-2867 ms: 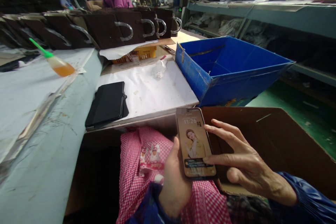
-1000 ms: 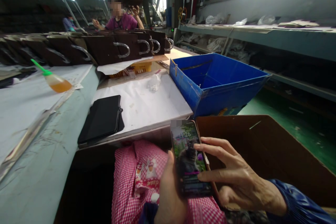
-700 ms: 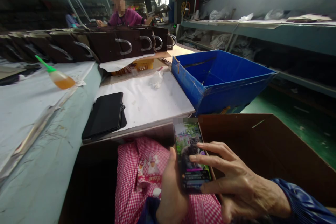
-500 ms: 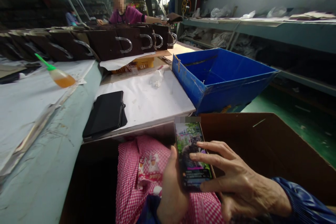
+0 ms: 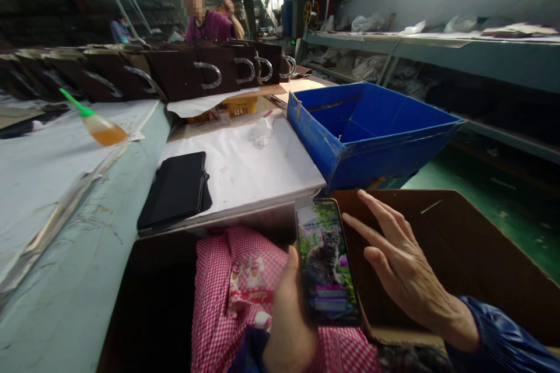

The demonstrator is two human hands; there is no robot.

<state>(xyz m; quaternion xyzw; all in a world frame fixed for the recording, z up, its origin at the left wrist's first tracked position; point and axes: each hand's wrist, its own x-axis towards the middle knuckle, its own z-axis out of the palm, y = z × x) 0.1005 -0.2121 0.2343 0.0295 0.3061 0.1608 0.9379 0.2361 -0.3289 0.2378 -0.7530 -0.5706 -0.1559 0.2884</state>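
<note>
My left hand is wrapped round a smartphone, thumb along its left edge. The lit screen shows a picture of a cat among flowers. Just to the right of the phone, my right hand hovers with its fingers stretched out and apart, holding nothing. Below the phone lies my red-and-white checked apron with a printed patch. An open cardboard box stands under and beyond my right hand.
A flat black folder-like piece lies on the white-covered table. Behind the box is a blue bin. On the left bench stand a squeeze bottle of amber liquid and a row of dark handled cases. Across from me is a co-worker.
My right hand has lifted off the screen and moved right, fingers spreading. The clock and notifications have gone from the screen. The co-worker's arm has bent upward; the dark piece they held is gone from it.
</note>
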